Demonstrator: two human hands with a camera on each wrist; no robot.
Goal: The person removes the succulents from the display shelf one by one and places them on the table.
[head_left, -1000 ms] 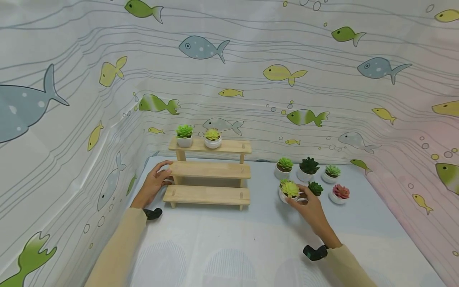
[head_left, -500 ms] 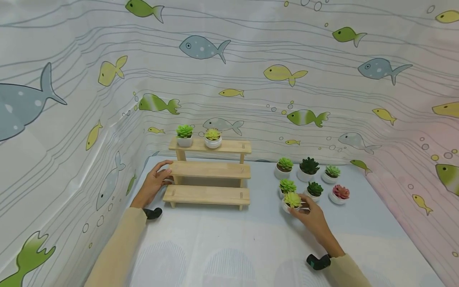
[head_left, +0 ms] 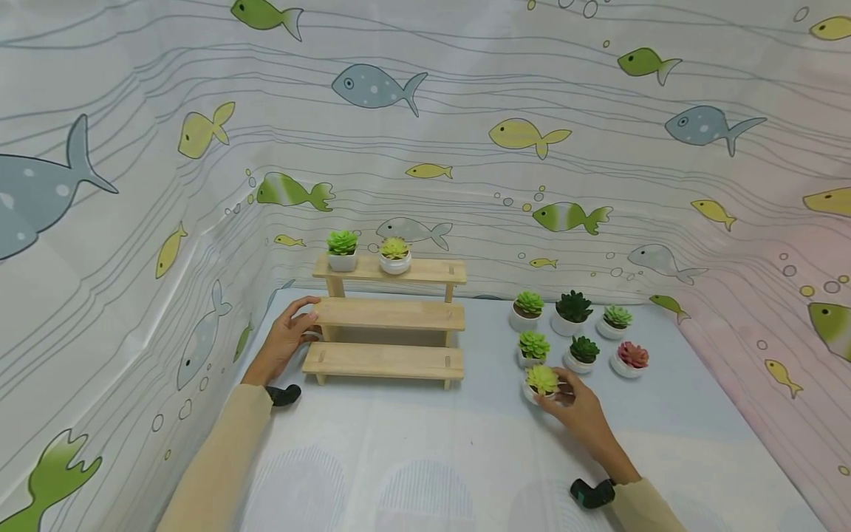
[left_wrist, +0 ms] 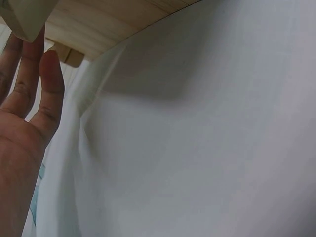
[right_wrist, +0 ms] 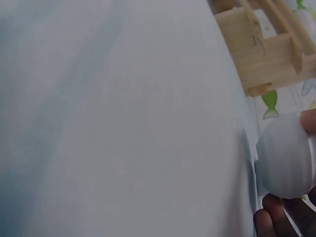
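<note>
My right hand (head_left: 577, 406) grips a yellow-green potted succulent (head_left: 541, 381) by its white pot, thumb on the near side and fingers on the far side. In the right wrist view, fingertips press both sides of that ribbed white pot (right_wrist: 284, 158). At the left, my left hand (head_left: 284, 343) holds the end of a three-tier wooden plant stand (head_left: 388, 315) by its middle board. From below, the left wrist view shows raised fingers (left_wrist: 49, 94) against the stand's wood (left_wrist: 98, 27). On the top board sit a bright green succulent (head_left: 342, 251) and a yellowish succulent (head_left: 395, 256).
Several potted succulents stand in two rows beyond my right hand, among them a dark green one (head_left: 571, 313), a red one (head_left: 629, 360) and a light green one (head_left: 533, 349) just behind the held pot. Fish-printed cloth (head_left: 465, 199) walls the back and sides.
My right hand has drawn the yellow-green succulent slightly toward me, uncovering the light green one behind it; over the last half second it barely moves. My left hand stays on the stand.
</note>
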